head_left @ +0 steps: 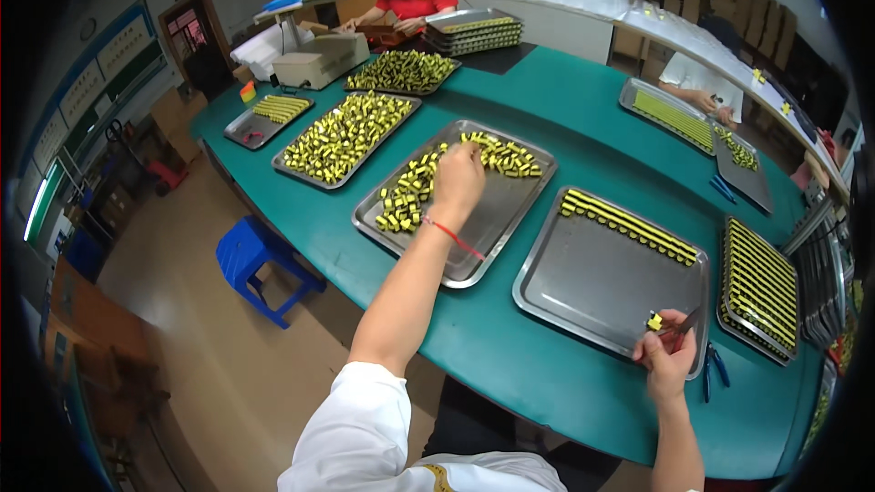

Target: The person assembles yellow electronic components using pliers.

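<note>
My left hand [459, 184] is over a metal tray [492, 235] of loose small yellow-and-black components [412, 184]. Its fingers are pinched together at the pile, and whatever lies between them is hidden. At the right, my right hand [668, 357] is closed around a red-handled tool [673, 339] whose kind I cannot make out. A single yellow-and-black component [654, 321] shows at its fingertips. This hand hovers over the near right corner of a second metal tray [592, 278], where rows of the same components [629, 226] line the far side.
Blue-handled pliers [716, 372] lie beside my right hand. Further right stands a tray full of component rows [758, 290]. More trays of loose components [348, 138] sit at the left. A blue stool [260, 260] stands on the floor. Co-workers sit across the green table [547, 91].
</note>
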A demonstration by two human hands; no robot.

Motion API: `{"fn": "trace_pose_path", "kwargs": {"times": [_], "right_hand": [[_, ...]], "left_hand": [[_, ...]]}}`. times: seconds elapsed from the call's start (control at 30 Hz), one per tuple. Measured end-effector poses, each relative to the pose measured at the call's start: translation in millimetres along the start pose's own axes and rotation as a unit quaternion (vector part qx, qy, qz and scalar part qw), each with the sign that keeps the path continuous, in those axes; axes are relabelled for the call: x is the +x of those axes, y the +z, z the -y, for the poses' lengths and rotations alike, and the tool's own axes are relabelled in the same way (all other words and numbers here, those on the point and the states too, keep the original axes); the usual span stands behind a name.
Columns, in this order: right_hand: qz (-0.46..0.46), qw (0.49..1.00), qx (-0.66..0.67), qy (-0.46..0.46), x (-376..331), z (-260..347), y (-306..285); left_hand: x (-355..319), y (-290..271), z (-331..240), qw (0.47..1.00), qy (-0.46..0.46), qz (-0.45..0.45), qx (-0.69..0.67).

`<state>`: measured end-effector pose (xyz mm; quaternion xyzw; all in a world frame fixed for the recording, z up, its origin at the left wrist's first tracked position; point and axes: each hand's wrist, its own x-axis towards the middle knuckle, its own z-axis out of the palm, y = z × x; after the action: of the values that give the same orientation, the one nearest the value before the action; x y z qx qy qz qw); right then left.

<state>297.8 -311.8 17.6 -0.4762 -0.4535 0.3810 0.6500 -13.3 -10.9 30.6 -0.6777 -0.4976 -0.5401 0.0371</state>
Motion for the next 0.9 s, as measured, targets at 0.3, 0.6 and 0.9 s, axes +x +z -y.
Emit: {"fn": "trace_pose_path", "kwargs": {"times": [0.3,0.6,0.9], "right_hand": [[0.154,0.875,-0.42,-0.185,79,25,47],[0.064,0.831,-0.544,-0.094,179,-50,80],[0.076,0.785,-0.61,-0.074,192,-72,107]], "left_hand": [[11,-36,69,0.919,-0.24,0.189,0.248],[7,-20,44,0.916,-0.209,0.21,0.27],[2,-17,45,0.914,-0.192,0.217,0.282]]}}
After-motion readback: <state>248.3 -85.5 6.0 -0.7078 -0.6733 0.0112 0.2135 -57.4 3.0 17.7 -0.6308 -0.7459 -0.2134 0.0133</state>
